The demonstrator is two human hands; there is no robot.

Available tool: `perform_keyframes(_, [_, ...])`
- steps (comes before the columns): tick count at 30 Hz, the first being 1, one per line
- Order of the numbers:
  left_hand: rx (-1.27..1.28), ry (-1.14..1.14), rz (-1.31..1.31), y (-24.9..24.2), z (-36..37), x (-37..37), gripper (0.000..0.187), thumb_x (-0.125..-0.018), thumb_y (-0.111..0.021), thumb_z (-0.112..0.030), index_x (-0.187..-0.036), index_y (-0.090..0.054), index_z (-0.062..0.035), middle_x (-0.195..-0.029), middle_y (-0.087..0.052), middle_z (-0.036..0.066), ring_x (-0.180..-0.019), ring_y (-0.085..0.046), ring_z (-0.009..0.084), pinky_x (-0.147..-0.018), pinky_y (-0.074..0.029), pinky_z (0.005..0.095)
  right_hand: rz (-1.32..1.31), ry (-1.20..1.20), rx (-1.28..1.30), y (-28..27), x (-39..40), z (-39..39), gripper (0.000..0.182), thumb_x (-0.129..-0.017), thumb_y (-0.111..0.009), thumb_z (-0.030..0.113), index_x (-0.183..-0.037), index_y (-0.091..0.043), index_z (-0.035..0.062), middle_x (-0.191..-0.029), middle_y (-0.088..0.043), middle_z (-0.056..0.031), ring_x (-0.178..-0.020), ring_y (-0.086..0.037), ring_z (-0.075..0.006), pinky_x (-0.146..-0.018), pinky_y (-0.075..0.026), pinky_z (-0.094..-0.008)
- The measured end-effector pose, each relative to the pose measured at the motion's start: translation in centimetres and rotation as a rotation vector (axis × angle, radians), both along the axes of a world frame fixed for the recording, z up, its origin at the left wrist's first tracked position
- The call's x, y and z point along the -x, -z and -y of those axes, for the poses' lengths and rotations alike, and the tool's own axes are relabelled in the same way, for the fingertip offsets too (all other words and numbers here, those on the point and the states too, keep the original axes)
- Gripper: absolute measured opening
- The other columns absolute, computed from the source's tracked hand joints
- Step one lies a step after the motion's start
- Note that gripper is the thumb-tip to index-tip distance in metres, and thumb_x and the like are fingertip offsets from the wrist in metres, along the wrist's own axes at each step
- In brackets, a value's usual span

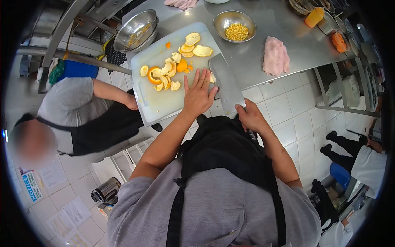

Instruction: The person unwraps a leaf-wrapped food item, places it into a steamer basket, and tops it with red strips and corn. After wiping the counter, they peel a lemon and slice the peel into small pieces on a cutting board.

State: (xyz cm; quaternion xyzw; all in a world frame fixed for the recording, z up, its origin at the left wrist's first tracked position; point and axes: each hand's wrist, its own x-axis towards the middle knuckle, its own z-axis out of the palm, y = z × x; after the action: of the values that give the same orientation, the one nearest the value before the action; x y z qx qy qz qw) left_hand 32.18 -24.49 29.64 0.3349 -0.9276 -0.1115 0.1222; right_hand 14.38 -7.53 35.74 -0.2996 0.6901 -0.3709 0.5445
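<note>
My right hand (250, 116) is wrapped round the handle of a broad cleaver (227, 84), whose blade lies at the right edge of the white cutting board (164, 103). My left hand (198, 94) rests palm down near that edge, fingers stretched out, thumb close to the blade. A small pale piece of peel (212, 77) shows between this hand and the cleaver. Beyond my fingertips, pieces of orange peel (168, 70) lie in a loose heap, with more peel pieces (202, 50) farther back. What lies under my left palm is hidden.
A steel bowl (234, 26) of chopped yellow pieces stands behind the board; stacked steel bowls (135, 33) stand at its back left. A pink cloth (276, 57) lies on the steel table (263, 20). A co-worker (82, 107) stands at the left; other people are at the far right.
</note>
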Motion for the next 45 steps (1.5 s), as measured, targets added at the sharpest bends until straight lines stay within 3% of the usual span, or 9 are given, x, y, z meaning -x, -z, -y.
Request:
perform_keyframes(10, [0.031,0.003,-0.023,0.1,0.1,0.0,0.069,-0.106,-0.051,-0.046,-0.158,-0.045,-0.0020,-0.165,-0.044,0.015,-0.157,-0.033,0.0307,-0.124,-0.007,0.0682,0.002,-0.062,-0.045,-0.4,0.5,-0.2,0.031,-0.106,-0.056,0.023,-0.116,-0.056,-0.0067,-0.064,-0.059,-0.0131,-0.041,-0.055,-0.0209,-0.042,-0.047,-0.0382])
perform_keyframes(12, [0.007,0.005,-0.002,0.0,0.0,-0.1,0.069,-0.107,-0.049,-0.046,-0.160,-0.042,-0.0021,-0.167,-0.041,0.015,-0.158,-0.031,0.0315,-0.124,-0.006,0.0675,-0.002,-0.042,-0.044,0.5,0.1,0.8,0.030,-0.108,-0.054,0.022,-0.125,-0.057,-0.0030,-0.060,-0.051,-0.0050,-0.041,-0.051,-0.0154,-0.040,-0.045,-0.0344])
perform_keyframes(16, [-0.004,0.016,0.014,0.1,0.2,-0.1,0.071,-0.108,-0.046,-0.045,-0.162,-0.037,-0.0007,-0.169,-0.037,0.016,-0.159,-0.029,0.0319,-0.125,-0.004,0.0663,0.021,-0.033,-0.017,0.0,0.3,0.1,0.030,-0.107,-0.055,0.022,-0.117,-0.057,-0.0062,-0.062,-0.057,-0.0117,-0.040,-0.054,-0.0206,-0.041,-0.047,-0.0377])
perform_keyframes(29, [-0.021,0.019,0.018,0.4,0.4,-0.2,0.071,-0.109,-0.041,-0.046,-0.164,-0.031,-0.0010,-0.171,-0.033,0.016,-0.161,-0.025,0.0310,-0.126,0.000,0.0637,0.013,-0.087,-0.042,-0.7,0.4,-0.4,0.031,-0.107,-0.054,0.022,-0.122,-0.057,-0.0056,-0.062,-0.057,-0.0098,-0.042,-0.055,-0.0186,-0.041,-0.046,-0.0368])
perform_keyframes(34, [-0.046,0.007,0.005,0.4,0.5,-0.3,0.072,-0.109,-0.042,-0.046,-0.165,-0.031,-0.0022,-0.171,-0.032,0.015,-0.161,-0.024,0.0320,-0.126,0.001,0.0650,0.048,-0.099,-0.063,0.1,0.1,1.0,0.031,-0.107,-0.054,0.022,-0.121,-0.056,-0.0054,-0.064,-0.057,-0.0099,-0.042,-0.055,-0.0179,-0.041,-0.046,-0.0361])
perform_keyframes(36, [-0.035,-0.012,0.006,0.4,0.5,-0.3,0.071,-0.109,-0.043,-0.046,-0.164,-0.032,-0.0023,-0.171,-0.032,0.015,-0.161,-0.024,0.0321,-0.125,0.001,0.0655,0.059,-0.074,-0.046,0.4,-0.5,2.1,0.031,-0.107,-0.054,0.022,-0.125,-0.056,-0.0038,-0.062,-0.052,-0.0046,-0.044,-0.052,-0.0148,-0.041,-0.046,-0.0343])
perform_keyframes(45, [-0.016,0.027,0.023,-0.1,-0.9,-0.5,0.069,-0.108,-0.045,-0.045,-0.164,-0.035,-0.0059,-0.171,-0.034,0.012,-0.161,-0.024,0.0328,-0.125,-0.001,0.0666,0.061,-0.109,-0.040,0.1,0.5,-0.1,0.030,-0.107,-0.054,0.021,-0.124,-0.057,-0.0029,-0.062,-0.052,-0.0046,-0.043,-0.052,-0.0146,-0.040,-0.045,-0.0344])
